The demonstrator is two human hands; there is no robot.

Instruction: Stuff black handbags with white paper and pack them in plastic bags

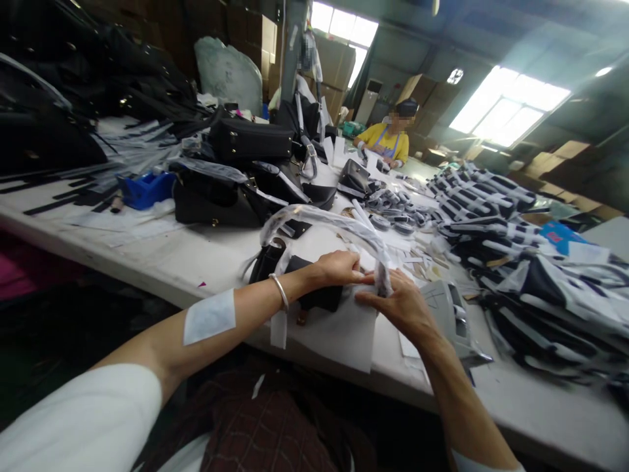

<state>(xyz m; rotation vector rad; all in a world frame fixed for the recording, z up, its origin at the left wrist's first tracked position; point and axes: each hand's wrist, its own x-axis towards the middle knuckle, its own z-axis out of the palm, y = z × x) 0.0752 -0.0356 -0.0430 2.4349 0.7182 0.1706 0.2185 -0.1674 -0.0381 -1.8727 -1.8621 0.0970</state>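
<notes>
A small black handbag (322,298) lies near the front edge of the table, its handle (339,219) arching above it in clear and white wrapping. My left hand (339,267) is closed at the bag's right end; what its fingers pinch is hidden. Right beside it, my right hand (400,301) has thumb and fingers around the lower end of the wrapped handle, and the two hands almost touch. A sheet of white paper (351,337) lies under the bag and hangs toward the table edge. One white strip (278,328) crosses the bag's left part.
Black bags (211,203) crowd the left and back of the table, near a blue tape dispenser (145,190). A grey device (445,314) stands close to my right hand. Stacked wrapped straps and bags (545,314) fill the right. A person in yellow (388,141) works across the table.
</notes>
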